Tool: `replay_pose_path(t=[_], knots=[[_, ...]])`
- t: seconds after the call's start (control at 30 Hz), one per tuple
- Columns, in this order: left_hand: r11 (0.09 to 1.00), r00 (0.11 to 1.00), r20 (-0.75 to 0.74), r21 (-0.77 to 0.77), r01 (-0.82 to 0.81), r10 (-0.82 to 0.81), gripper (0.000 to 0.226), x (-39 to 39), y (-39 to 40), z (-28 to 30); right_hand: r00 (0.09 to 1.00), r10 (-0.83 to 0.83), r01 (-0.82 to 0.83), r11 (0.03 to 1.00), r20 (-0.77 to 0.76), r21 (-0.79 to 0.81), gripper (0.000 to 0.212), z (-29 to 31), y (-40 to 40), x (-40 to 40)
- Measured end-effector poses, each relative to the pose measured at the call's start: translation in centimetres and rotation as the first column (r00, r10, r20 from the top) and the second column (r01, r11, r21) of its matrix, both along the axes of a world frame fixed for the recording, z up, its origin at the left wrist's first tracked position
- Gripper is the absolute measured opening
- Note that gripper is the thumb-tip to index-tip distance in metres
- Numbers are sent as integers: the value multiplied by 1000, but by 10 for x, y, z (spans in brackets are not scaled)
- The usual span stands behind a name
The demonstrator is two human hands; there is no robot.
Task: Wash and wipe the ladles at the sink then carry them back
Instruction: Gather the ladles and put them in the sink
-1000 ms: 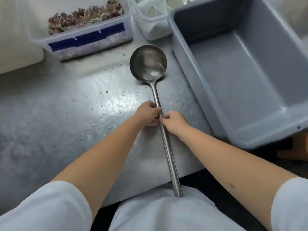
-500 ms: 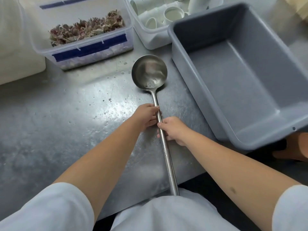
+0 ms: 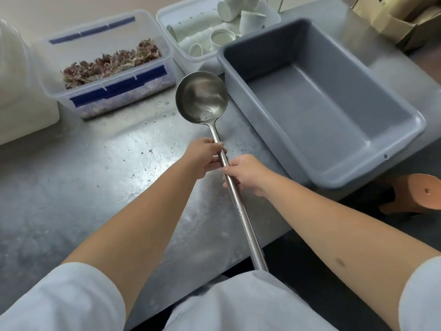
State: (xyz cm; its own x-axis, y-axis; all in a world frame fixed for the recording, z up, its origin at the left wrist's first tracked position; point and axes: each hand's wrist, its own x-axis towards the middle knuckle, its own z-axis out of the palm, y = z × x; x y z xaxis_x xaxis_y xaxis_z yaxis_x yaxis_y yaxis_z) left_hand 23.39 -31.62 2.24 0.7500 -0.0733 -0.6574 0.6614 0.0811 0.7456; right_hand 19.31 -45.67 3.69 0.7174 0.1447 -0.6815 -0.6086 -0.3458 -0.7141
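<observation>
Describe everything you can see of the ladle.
The ladle looks like bare steel: a round, deep bowl facing up, with droplets inside, on a long straight handle. It slants over the metal counter, bowl away from the person. The left hand and right hand grip the handle; its end is hidden by clothing.

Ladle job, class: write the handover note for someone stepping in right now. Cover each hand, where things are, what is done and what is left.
Left hand: grips the ladle handle just below the bowl.
Right hand: grips the handle just behind the left.
Ladle: bowl up, over the steel counter, beside the empty grey tub; handle end at the person's waist.
Done: only this one ladle in view is in hand; the bowl looks clean apart from a few droplets.
Left: no sink or cloth in view, so washing, wiping and the carry back cannot be confirmed.
</observation>
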Motion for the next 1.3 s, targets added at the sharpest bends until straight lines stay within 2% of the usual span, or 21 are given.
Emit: replay_pose_path(t=[0.3, 0.6, 0.77, 0.97, 1.13, 1.3], knots=[[997, 993, 113, 72, -33, 25, 10, 15, -8, 66, 991, 77, -80, 997, 105, 20, 11, 61, -10, 23], [997, 998, 57, 82, -5, 0, 14, 7, -64, 98, 990, -47, 37, 996, 130, 75, 13, 116, -65, -4], [992, 991, 80, 76, 105, -111, 9, -24, -138, 114, 972, -192, 178, 978, 138, 111, 13, 133, -130, -53], [970, 962, 128, 50, 238, -242, 13, -74, -233, 127, 939, -317, 302, 945, 135, 123, 10, 144, -214, -121], [920, 912, 121, 51, 388, -391, 9, -145, -341, 130, 874, -472, 460, 880, 117, 119, 10, 149, -305, -210], [829, 824, 102, 26, 558, -558, 10, -231, -450, 126, 769, -630, 619, 776, 107, 117, 12, 147, -394, -312]])
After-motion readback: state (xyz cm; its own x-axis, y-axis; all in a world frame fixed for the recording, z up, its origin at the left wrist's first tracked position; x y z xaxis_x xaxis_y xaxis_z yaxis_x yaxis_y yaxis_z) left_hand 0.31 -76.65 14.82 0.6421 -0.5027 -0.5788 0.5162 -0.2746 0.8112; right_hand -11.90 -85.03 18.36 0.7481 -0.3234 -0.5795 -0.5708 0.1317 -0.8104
